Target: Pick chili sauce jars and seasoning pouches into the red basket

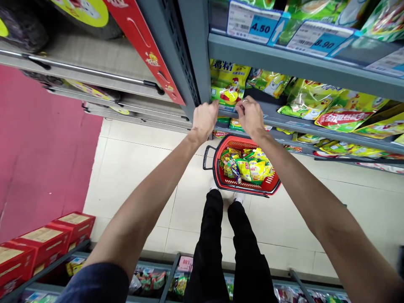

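Note:
A yellow-green bag of chicken bouillon [229, 82] with a cartoon chicken stands upright at the left end of a grey shelf. My left hand [205, 118] is closed at its lower left corner, fingertips against the edge. At the lower right corner, my right hand [251, 114] pinches with thumb and fingers; the exact grip is partly hidden. Below my hands a red shopping basket [225, 145] rests on the floor, holding several yellow and green seasoning bags [252, 168]. Its black handle [206, 158] sticks out to the left.
More yellow bouillon bags [344, 111] fill the shelf to the right. Price tags [254, 23] line the upper shelf edge. A grey upright post [189, 50] and wooden shelves [94, 63] stand at left. Red boxes [41, 242] and a low goods rack [151, 273] lie behind my legs.

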Available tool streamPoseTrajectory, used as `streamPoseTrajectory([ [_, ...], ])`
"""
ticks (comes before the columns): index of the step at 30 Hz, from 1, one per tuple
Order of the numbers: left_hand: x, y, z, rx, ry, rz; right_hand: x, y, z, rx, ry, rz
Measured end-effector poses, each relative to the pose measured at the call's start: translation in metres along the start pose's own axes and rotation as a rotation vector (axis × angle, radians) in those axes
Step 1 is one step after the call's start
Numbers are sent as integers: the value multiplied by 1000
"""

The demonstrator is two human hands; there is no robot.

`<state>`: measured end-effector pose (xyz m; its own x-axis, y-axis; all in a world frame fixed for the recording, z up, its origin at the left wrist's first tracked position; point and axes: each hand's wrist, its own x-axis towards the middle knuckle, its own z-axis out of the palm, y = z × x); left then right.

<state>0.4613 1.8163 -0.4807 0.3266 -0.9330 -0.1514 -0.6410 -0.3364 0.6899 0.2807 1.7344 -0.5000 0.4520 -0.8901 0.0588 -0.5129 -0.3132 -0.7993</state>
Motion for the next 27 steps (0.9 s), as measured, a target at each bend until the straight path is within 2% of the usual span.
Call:
streamPoseTrajectory([
  [3,8,-8,-5,-75,5,12,2,3,0,3,4,6],
  [6,12,-10,-12,-35,-51,25,1,0,-1,-31,-10,-19],
  [15,3,1,-13,46,-8,16,-4,-12,-7,-179,-47,-71],
  [19,7,-3,-6,40,42,7,1,-4,-5,-136,-12,-103],
  [27,31,-35,21,-190,104,66,0,8,0,-55,-18,-117],
])
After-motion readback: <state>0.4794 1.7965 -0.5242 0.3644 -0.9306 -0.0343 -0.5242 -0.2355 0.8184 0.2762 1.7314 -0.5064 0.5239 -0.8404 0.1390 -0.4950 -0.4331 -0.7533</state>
